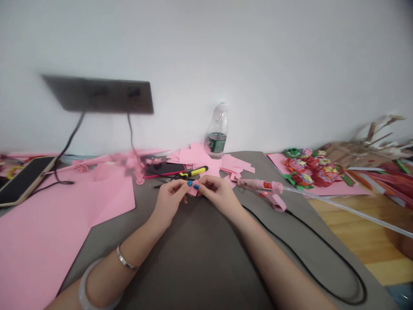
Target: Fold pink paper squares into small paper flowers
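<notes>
Small pink paper piece (194, 189) pinched between two hands, in front of bottle (217, 135)

Bottle = landmark. Paper piece sits nearer the wearer than the bottle and a bit to its left, right at the fingertips: left hand (171, 197) grips its left side, right hand (220, 193) its right. Both hands closed on it, thumb against fingers, thumbs nearly meeting on top; fingers behind mostly hidden. Piece looks raised toward the wearer; can't tell if it touches the grey mat (193, 267).

Around the bottle's foot: loose pink paper strips (237, 163). Left of the bottle and nearer: yellow-and-black tool (197, 171), then red-edged phone (164, 168). Far left of the bottle: large pink sheet (48, 237). Right of the bottle and nearer: pink glue gun (258, 185), red light on, clear stick out the back. Farther right of the bottle: colourful paper flowers (311, 168) on pink paper.
</notes>
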Available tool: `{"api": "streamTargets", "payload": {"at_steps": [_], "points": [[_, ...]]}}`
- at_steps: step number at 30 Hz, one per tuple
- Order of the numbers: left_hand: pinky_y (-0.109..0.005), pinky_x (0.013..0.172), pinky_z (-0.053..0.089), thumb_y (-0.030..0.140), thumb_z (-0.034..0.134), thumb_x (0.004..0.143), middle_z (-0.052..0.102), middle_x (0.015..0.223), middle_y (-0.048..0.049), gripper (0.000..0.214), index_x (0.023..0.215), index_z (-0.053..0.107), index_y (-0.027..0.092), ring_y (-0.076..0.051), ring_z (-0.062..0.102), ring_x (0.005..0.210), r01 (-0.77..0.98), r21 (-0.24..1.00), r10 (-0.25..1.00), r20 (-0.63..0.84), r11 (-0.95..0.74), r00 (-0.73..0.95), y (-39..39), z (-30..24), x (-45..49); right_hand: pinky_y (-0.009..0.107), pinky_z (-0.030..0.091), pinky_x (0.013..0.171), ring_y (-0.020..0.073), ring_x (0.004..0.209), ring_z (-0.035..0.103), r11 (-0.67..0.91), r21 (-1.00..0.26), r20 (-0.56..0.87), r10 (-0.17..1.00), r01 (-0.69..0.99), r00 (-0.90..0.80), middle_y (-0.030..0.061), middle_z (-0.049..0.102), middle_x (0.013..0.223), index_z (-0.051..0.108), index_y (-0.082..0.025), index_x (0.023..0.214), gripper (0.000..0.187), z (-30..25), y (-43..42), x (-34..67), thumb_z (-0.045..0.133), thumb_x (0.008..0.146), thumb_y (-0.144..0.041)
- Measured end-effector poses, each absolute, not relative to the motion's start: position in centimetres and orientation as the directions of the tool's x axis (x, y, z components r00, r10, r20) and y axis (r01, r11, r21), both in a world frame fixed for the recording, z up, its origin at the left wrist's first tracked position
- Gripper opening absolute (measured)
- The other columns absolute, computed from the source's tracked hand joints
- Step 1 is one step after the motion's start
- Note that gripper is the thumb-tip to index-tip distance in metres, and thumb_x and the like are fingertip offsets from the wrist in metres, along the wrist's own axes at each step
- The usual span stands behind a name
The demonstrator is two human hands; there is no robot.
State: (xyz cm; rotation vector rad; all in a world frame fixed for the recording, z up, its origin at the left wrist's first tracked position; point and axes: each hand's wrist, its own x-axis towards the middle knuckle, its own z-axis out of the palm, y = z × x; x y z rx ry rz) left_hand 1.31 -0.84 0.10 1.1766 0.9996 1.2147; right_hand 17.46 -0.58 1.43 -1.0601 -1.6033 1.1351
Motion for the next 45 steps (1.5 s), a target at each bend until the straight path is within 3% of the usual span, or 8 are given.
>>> {"api": "streamTargets", "payload": {"at_steps": [8,14,19,25,32,42,45], "points": [[-0.019,0.050,0.045,0.039,0.071,0.075,0.067,0.065,-0.0030,0.026,0.064,0.073,0.015,-0.011,0.053,0.058,-0.133,0.991,0.989,0.006,0.013,0.145,-0.8,0.1,1.2,0.024,0.038,0.057,0.0122,0.061,0.047,0.309,-0.914,0.246,0.938,0.263,-0.245,-0.0010,0.055,0.066,0.055,-0.018,0.069,0.023,1.2,-0.6,17.7,0.059,0.086,-0.033],[-0.020,0.052,0.047,0.037,0.067,0.077,0.069,0.067,-0.0035,0.025,0.066,0.072,0.015,-0.012,0.059,0.059,-0.098,0.995,0.975,0.004,0.018,0.224,-0.4,0.0,0.9,0.025,0.037,0.060,0.0132,0.064,0.048,0.340,-0.879,0.255,0.928,0.335,-0.272,-0.0012,0.054,0.070,0.055,-0.019,0.081,0.019,1.3,-0.8,17.9,0.050,0.093,-0.032],[-0.021,0.053,0.047,0.040,0.067,0.078,0.072,0.069,-0.0063,0.026,0.075,0.075,0.015,-0.016,0.066,0.067,-0.045,0.998,0.944,-0.016,0.033,0.329,-0.4,0.2,0.8,0.026,0.036,0.061,0.0139,0.066,0.048,0.332,-0.888,0.253,0.931,0.317,-0.264,-0.0008,0.053,0.071,0.055,-0.019,0.081,0.019,1.3,-0.4,18.6,0.051,0.093,-0.034],[-0.019,0.048,0.043,0.043,0.070,0.075,0.066,0.063,-0.0028,0.028,0.070,0.070,0.016,-0.013,0.060,0.058,0.010,1.000,0.937,-0.014,0.011,0.350,-0.5,0.5,0.9,0.026,0.039,0.061,0.0144,0.067,0.051,0.315,-0.900,0.224,0.927,0.301,-0.301,0.0019,0.060,0.075,0.059,-0.018,0.079,0.025,1.9,-0.5,18.8,0.057,0.090,-0.039],[-0.020,0.046,0.040,0.046,0.066,0.077,0.064,0.063,-0.0017,0.031,0.067,0.067,0.017,-0.011,0.054,0.054,0.007,0.999,0.947,0.045,-0.050,0.317,-0.7,0.6,1.0,0.025,0.040,0.058,0.0129,0.062,0.050,0.270,-0.944,0.211,0.935,0.189,-0.284,-0.0006,0.054,0.069,0.057,-0.018,0.081,0.027,1.6,-0.4,18.5,0.055,0.090,-0.043],[-0.020,0.047,0.039,0.050,0.067,0.078,0.062,0.062,-0.0007,0.035,0.067,0.061,0.017,-0.012,0.056,0.057,0.042,0.999,0.915,-0.009,-0.009,0.404,-0.7,0.8,0.9,0.025,0.036,0.058,0.0135,0.064,0.049,0.286,-0.936,0.207,0.918,0.203,-0.337,0.0004,0.055,0.070,0.057,-0.017,0.077,0.024,1.7,-0.5,18.5,0.057,0.090,-0.038],[-0.019,0.047,0.037,0.050,0.068,0.078,0.061,0.061,0.0006,0.035,0.069,0.062,0.017,-0.011,0.054,0.055,0.006,1.000,0.923,0.006,-0.009,0.384,-0.7,0.8,1.0,0.026,0.038,0.059,0.0138,0.064,0.050,0.334,-0.920,0.271,0.920,0.205,-0.283,0.0016,0.057,0.073,0.060,-0.018,0.079,0.021,1.6,-0.3,18.6,0.052,0.092,-0.033]]}}
